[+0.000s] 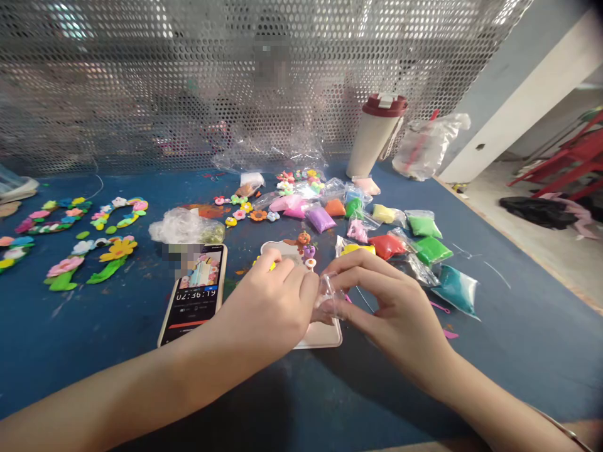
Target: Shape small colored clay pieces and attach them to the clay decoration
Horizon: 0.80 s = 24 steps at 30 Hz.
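A small clear plastic bag (330, 294) is pinched by my right hand (393, 314), between thumb and fingers. My left hand (277, 301) is closed against the bag's left side, its fingertips hidden behind the hand. Both hands are over a white tray (325, 336). On the tray's upper part are a small orange pumpkin shape (304, 238), a purple piece (309, 252) and a white round piece (310, 264). A yellow piece shows partly behind my left hand.
A lit phone (195, 298) lies left of the tray. Colored clay packets (389, 246) spread behind and right. Decorated wreaths (92, 260) lie left. A tumbler (374, 135) and a bagged cup (424, 147) stand before the perforated metal panel (188, 94).
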{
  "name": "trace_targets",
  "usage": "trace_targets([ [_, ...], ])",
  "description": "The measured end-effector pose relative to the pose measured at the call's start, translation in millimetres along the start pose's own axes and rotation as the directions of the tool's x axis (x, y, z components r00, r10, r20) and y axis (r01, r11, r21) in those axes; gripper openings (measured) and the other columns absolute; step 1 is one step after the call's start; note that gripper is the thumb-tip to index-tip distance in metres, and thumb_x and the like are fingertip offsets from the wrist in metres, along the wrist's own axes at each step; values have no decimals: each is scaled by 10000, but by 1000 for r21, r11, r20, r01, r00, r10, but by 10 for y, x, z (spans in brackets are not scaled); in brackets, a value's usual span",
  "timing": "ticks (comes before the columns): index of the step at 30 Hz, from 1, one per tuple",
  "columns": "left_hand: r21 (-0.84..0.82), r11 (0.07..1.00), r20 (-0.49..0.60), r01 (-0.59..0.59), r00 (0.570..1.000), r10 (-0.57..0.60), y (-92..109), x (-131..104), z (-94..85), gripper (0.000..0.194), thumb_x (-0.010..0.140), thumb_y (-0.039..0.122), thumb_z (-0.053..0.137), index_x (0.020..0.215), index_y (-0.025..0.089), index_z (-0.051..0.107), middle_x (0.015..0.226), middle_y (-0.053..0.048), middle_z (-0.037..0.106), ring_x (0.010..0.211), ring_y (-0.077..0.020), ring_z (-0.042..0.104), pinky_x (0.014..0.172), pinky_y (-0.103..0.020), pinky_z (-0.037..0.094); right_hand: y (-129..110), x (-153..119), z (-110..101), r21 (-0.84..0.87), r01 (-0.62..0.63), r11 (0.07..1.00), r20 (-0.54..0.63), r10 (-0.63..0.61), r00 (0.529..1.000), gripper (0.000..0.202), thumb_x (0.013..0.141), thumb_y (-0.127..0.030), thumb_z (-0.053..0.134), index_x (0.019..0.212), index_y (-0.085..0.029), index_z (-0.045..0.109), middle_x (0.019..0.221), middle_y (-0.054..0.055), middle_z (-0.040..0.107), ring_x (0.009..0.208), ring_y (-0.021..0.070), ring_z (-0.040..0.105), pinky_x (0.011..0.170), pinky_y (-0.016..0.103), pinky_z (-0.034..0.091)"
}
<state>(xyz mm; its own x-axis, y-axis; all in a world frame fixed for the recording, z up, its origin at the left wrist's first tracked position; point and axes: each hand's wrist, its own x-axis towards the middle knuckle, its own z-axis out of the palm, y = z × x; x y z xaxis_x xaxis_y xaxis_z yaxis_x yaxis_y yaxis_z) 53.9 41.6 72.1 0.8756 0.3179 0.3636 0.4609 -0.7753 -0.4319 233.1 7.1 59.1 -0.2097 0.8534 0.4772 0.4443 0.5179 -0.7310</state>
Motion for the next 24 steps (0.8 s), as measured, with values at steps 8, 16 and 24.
trace_targets([
  [8, -20, 1000, -28, -6, 1000, 5, 20, -5, -14, 276, 839, 49, 408, 612, 180, 495, 577, -31, 540, 540, -206, 530, 604, -366, 429, 0, -4, -2, 8, 84, 996, 19, -84, 996, 111, 837, -96, 644, 818, -202, 618, 904, 37, 609, 843, 141, 600, 756, 263, 515],
  [16, -129, 991, -63, 20, 998, -29, -26, 7, -6, 337, 940, 121, 368, 631, 184, 488, 562, -15, 527, 530, -186, 504, 608, -345, 403, 4, -10, -80, 174, -37, 984, 125, 15, 992, 80, 879, -157, 600, 843, -220, 567, 996, 28, 545, 950, 142, 542, 864, 270, 464],
  [24, -550, 634, 452, 543, 832, -320, -16, 40, -194, 202, 925, 354, 414, 829, 192, 487, 806, -53, 634, 743, -228, 586, 644, -331, 429, 62, 3, -41, 679, -249, 690, 47, 298, 954, 233, 827, -365, 685, 1013, -291, 565, 1096, 23, 567, 946, 167, 590, 791, 296, 543],
])
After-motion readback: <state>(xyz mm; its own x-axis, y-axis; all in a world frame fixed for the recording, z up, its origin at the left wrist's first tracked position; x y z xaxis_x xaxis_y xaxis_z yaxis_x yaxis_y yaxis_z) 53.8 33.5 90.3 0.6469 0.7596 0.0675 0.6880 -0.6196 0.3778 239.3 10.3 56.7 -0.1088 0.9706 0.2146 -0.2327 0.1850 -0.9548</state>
